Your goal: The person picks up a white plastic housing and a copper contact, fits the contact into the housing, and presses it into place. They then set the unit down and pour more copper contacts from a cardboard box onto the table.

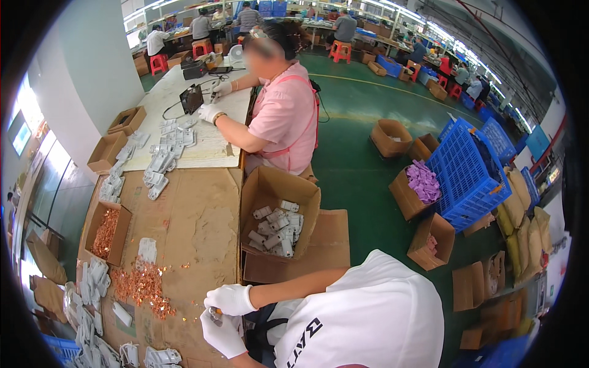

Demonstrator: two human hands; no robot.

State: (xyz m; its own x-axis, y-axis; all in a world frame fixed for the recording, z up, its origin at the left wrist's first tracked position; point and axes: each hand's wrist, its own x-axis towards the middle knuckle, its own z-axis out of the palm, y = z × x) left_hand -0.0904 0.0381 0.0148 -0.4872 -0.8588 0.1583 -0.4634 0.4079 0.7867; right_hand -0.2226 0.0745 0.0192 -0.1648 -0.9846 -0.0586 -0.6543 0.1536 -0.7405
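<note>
My two white-gloved hands meet at the table's near edge. My right hand (230,299) is the upper one, fingers curled inward. Just below it, my left hand (221,334) is closed too. Between them shows a small grey and yellow piece (215,312), mostly covered by the gloves; I cannot make out its kind. Beside the hands, a loose heap of small copper-coloured metal pieces (147,288) lies on the cardboard tabletop (199,221). White plastic housings (95,282) are piled past the heap, and one flat white cover (122,314) lies apart.
A carton of copper pieces (105,234) sits at the table's far side. Next to the table stands an open carton (279,184) of white plastic cases. A co-worker in pink (285,116) handles a dark device (191,98) farther along. Blue crates (463,172) and cartons occupy the floor at right.
</note>
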